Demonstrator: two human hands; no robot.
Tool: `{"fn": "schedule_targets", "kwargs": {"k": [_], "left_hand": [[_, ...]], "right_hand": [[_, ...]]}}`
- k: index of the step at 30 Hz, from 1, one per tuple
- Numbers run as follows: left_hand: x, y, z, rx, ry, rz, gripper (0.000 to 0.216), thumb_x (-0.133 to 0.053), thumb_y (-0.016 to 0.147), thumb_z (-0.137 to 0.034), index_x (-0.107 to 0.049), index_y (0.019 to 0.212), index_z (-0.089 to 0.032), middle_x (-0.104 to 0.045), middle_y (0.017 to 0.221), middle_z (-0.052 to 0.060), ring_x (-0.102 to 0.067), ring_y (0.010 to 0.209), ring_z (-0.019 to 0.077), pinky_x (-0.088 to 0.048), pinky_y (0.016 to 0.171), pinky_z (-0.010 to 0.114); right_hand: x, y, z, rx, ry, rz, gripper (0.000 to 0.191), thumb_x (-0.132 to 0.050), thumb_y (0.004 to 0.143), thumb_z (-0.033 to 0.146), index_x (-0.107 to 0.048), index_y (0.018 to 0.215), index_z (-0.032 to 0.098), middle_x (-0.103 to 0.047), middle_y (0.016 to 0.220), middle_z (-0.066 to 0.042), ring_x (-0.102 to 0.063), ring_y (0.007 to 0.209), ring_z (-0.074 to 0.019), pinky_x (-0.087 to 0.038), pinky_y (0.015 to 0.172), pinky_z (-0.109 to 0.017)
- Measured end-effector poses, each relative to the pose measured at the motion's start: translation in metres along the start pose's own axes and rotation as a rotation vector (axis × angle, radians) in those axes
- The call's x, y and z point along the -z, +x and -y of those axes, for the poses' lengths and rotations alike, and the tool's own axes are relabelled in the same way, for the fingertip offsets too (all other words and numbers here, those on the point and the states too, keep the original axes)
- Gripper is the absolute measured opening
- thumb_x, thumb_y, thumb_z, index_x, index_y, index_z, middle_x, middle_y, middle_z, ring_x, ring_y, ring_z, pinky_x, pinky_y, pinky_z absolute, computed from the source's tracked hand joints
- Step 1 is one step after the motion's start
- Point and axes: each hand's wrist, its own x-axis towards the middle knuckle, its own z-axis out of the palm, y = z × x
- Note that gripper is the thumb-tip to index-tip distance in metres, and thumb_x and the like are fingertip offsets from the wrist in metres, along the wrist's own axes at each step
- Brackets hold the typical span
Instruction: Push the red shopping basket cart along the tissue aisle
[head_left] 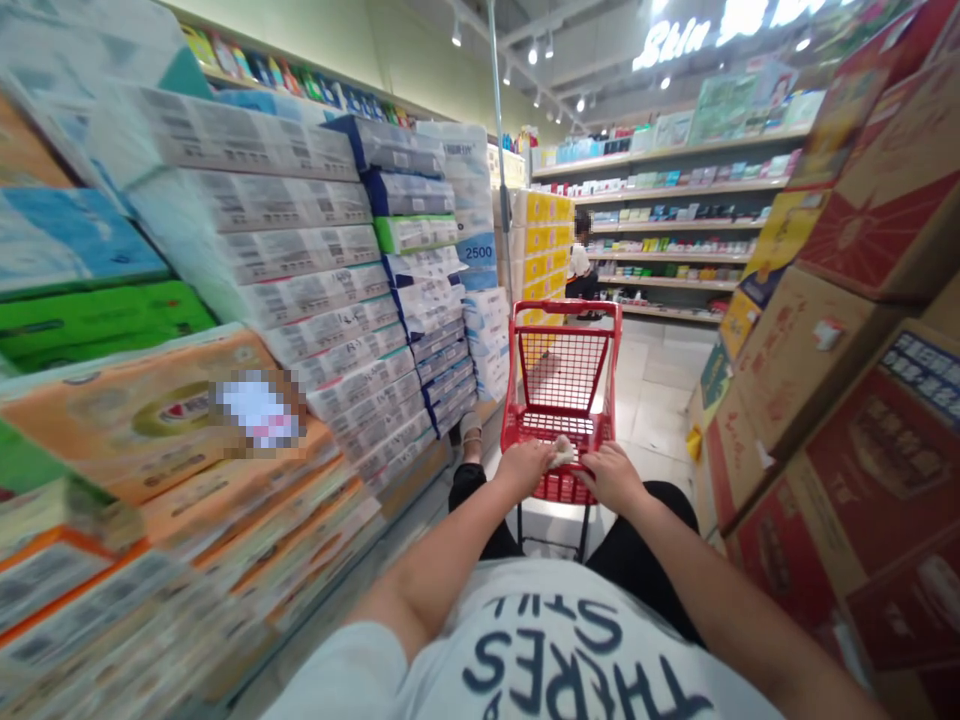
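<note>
A small red shopping cart (566,365) with a mesh basket stands directly in front of my body. My left hand (527,464) is closed at the left part of its near handle bar. Against those fingers sits a small, crumpled whitish thing (561,452), perhaps tissue; I cannot make out its kind. On the right part of the same bar my right hand (613,474) is closed too, fingers curled over it. Through the mesh no goods can be made out in the basket. The bar itself is mostly hidden by the hands.
Stacked tissue packs (315,270) line the left side, with an orange pack (172,410) closer. Cardboard cartons (810,350) are piled on the right. Tiled floor (652,400) runs between them towards shelves (675,225). A person (580,265) is low down near the shelves.
</note>
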Motion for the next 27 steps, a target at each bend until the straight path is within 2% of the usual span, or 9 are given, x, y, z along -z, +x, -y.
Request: {"fn": "schedule_targets", "kwargs": {"k": [3,6,8,12,17,19,21,23,27], "left_hand": [[-0.004,0.001,-0.003,-0.034,0.062,-0.017,0.029,-0.034,0.098,-0.031,-0.059,0.106,-0.018,-0.06,0.094,0.008,-0.057,0.088,0.0207,-0.046,0.079,0.035],[-0.014,-0.005,-0.011,-0.146,0.064,-0.112,0.029,-0.039,0.096,-0.033,-0.054,0.115,-0.018,-0.058,0.107,0.01,-0.053,0.1,0.0231,-0.043,0.086,0.038],[-0.016,-0.006,-0.015,-0.083,0.051,-0.134,0.03,-0.042,0.095,-0.036,-0.053,0.117,-0.018,-0.058,0.108,0.01,-0.053,0.1,0.0231,-0.043,0.086,0.038],[-0.012,0.001,-0.016,0.062,0.045,-0.039,0.032,-0.034,0.097,-0.038,-0.059,0.1,-0.017,-0.059,0.09,0.008,-0.057,0.085,0.0206,-0.044,0.078,0.035],[-0.017,-0.003,-0.012,-0.117,0.075,-0.104,0.029,-0.037,0.097,-0.032,-0.055,0.111,-0.015,-0.058,0.106,0.011,-0.053,0.1,0.023,-0.041,0.088,0.039],[-0.016,-0.003,-0.013,-0.078,0.077,-0.096,0.03,-0.037,0.097,-0.032,-0.055,0.113,-0.016,-0.058,0.106,0.011,-0.053,0.099,0.0229,-0.042,0.087,0.038],[-0.012,0.001,-0.015,0.029,0.068,-0.023,0.034,-0.035,0.097,-0.04,-0.058,0.105,-0.016,-0.06,0.096,0.01,-0.056,0.089,0.0224,-0.045,0.078,0.036],[-0.006,0.006,-0.017,0.025,0.042,0.059,0.038,-0.028,0.099,-0.039,-0.06,0.101,-0.02,-0.061,0.088,0.007,-0.058,0.081,0.0204,-0.045,0.072,0.034],[-0.007,0.0,-0.018,-0.028,0.076,-0.044,0.034,-0.036,0.097,-0.04,-0.059,0.107,-0.018,-0.06,0.098,0.01,-0.056,0.093,0.0225,-0.043,0.08,0.036]], "right_hand": [[0.0,0.001,0.0,-0.004,0.005,-0.003,0.023,-0.057,0.085,0.034,-0.06,0.067,0.02,-0.068,0.073,-0.002,-0.055,0.075,-0.0157,-0.032,0.083,-0.031],[-0.001,0.002,0.0,-0.012,0.005,-0.005,0.021,-0.056,0.085,0.031,-0.06,0.068,0.02,-0.068,0.072,-0.002,-0.054,0.075,-0.0154,-0.032,0.084,-0.031],[-0.002,0.002,0.0,-0.008,0.006,-0.002,0.021,-0.056,0.085,0.031,-0.06,0.068,0.02,-0.067,0.072,-0.002,-0.054,0.075,-0.0154,-0.032,0.085,-0.031],[-0.001,0.001,0.002,-0.007,0.015,0.003,0.023,-0.055,0.086,0.034,-0.06,0.068,0.02,-0.067,0.073,-0.002,-0.053,0.074,-0.0155,-0.033,0.084,-0.031],[0.002,0.001,0.004,-0.013,0.027,-0.01,0.021,-0.057,0.085,0.032,-0.06,0.068,0.02,-0.067,0.072,-0.002,-0.052,0.073,-0.0152,-0.033,0.084,-0.031],[0.002,0.0,0.004,-0.011,0.031,-0.008,0.02,-0.057,0.085,0.032,-0.06,0.069,0.02,-0.067,0.073,-0.002,-0.053,0.075,-0.0153,-0.033,0.085,-0.031],[0.001,0.0,0.005,-0.009,0.035,-0.004,0.02,-0.057,0.085,0.032,-0.06,0.069,0.02,-0.067,0.074,-0.002,-0.054,0.076,-0.0157,-0.033,0.086,-0.031],[0.0,-0.001,0.006,-0.011,0.034,-0.004,0.02,-0.057,0.085,0.032,-0.061,0.07,0.02,-0.068,0.075,-0.002,-0.054,0.076,-0.0161,-0.033,0.086,-0.031],[0.001,-0.003,0.007,-0.02,0.036,-0.008,0.022,-0.055,0.087,0.034,-0.062,0.07,0.02,-0.067,0.073,-0.003,-0.053,0.075,-0.0161,-0.033,0.085,-0.031]]}}
